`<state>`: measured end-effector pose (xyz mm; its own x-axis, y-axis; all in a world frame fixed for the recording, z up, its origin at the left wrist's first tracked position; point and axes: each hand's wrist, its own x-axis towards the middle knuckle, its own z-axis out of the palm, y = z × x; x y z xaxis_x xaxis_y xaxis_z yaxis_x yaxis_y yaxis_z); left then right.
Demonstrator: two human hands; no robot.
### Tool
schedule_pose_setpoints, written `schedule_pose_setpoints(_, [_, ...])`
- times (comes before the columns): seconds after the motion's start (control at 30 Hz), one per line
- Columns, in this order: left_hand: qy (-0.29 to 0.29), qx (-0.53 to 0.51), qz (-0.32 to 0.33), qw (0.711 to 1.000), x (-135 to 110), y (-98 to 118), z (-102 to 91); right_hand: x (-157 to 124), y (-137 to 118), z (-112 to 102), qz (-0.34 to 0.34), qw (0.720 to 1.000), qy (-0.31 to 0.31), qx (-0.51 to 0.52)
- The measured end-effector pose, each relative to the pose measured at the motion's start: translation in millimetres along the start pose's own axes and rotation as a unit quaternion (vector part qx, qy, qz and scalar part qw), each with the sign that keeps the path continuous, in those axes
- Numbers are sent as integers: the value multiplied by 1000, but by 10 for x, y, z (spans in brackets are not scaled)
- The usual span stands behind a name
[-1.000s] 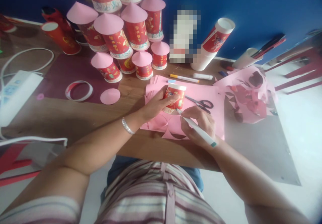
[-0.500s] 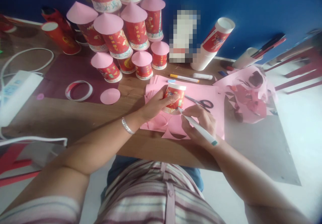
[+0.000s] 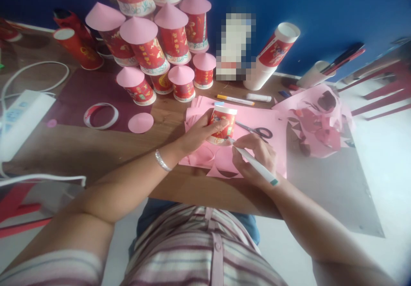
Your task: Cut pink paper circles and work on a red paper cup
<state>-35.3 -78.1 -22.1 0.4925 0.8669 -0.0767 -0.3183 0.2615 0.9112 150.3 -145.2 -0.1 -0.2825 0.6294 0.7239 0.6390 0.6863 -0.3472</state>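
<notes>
My left hand (image 3: 199,135) is wrapped round a small red paper cup (image 3: 222,122) that stands upside down on a pink paper sheet (image 3: 257,144). My right hand (image 3: 255,159) grips a white marker (image 3: 257,166), whose tip touches the paper at the cup's rim on the right side. Round holes are cut out of the pink sheet just below the cup. A pair of scissors (image 3: 258,131) lies on the sheet right of the cup.
Several red cups with pink cone tops (image 3: 160,50) are stacked at the back. A pink paper disc (image 3: 140,123), a tape ring (image 3: 100,115), a yellow pen (image 3: 235,100), a glue stick (image 3: 258,97), pink paper scraps (image 3: 316,123) and a power strip (image 3: 19,121) lie around.
The marker tip has crept slightly along the cup's rim on the right side. The left hand and the cup have stayed put.
</notes>
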Motion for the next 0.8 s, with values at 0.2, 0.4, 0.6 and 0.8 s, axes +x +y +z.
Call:
schedule_pose_setpoints(0.2, [5,-5,2,1000,3,-3,2,4,0,7,-3,1000,6,-6])
schedule_pose_setpoints(0.4, [11,-10,1,1000,0,4,7,7,-9,-1,-5,1000,0,-11])
schedule_pose_setpoints(0.6, [13,-14,0,1000,6,-8,0,7,-10,-13,-7,1000,-8,-9])
schedule_pose_setpoints(0.8, [19,-18,6,1000,9,-9,-1,12,-12,-7,-7,1000,-1,0])
